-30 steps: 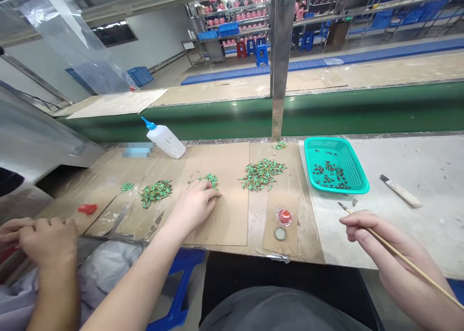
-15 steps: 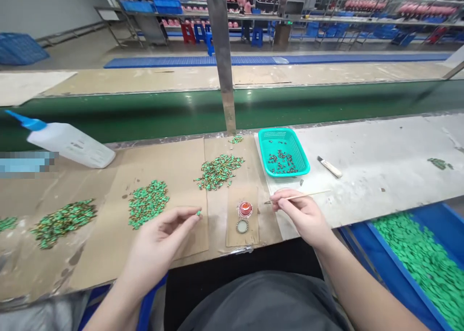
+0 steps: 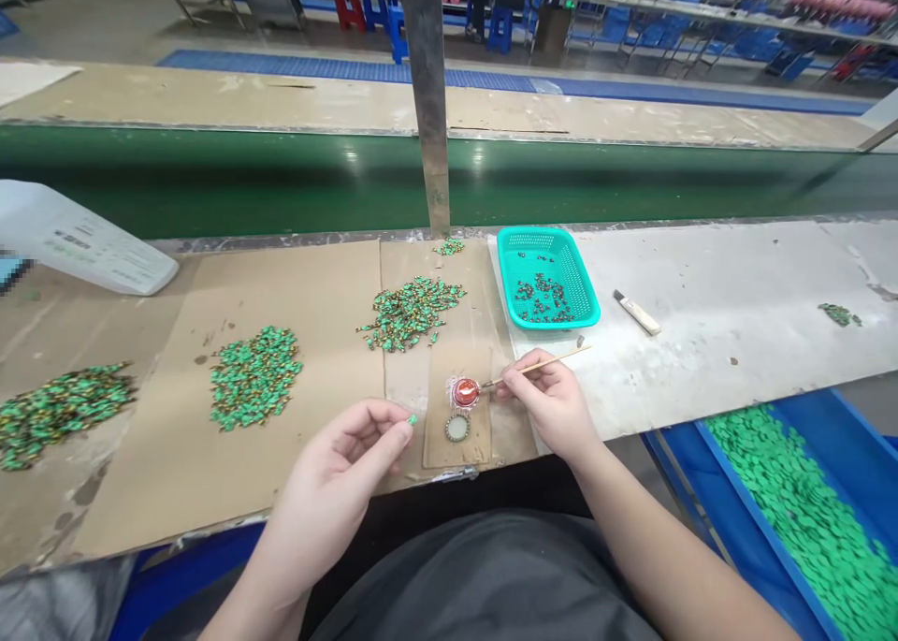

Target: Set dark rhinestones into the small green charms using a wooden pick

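Observation:
Between thumb and index finger, my left hand point(image 3: 357, 454) pinches a small green piece point(image 3: 412, 419). My right hand point(image 3: 543, 398) holds a thin paintbrush point(image 3: 537, 366) like a pen, its tip at the edge of a bottle cap of red liquid point(image 3: 466, 393). Just below that stands a second bottle cap point(image 3: 457, 428), pale inside. Both caps are on a small cardboard piece point(image 3: 439, 452). Behind my hands lie heaps of small green and gold pieces, one near the middle point(image 3: 411, 312) and another to the left point(image 3: 256, 377).
A teal basket point(image 3: 595, 315) with small dark pieces stands behind my right hand. Right of it lies a flat brush point(image 3: 637, 313). A white squeeze bottle point(image 3: 84, 239) is at left. A metal post point(image 3: 427, 98) rises at the table's back. A blue bin point(image 3: 758, 519) holds green pieces below right.
My right hand has moved left, bringing the paintbrush tip to the red cap. My left hand, still pinching the green piece, has come closer to the caps. The view has tilted down.

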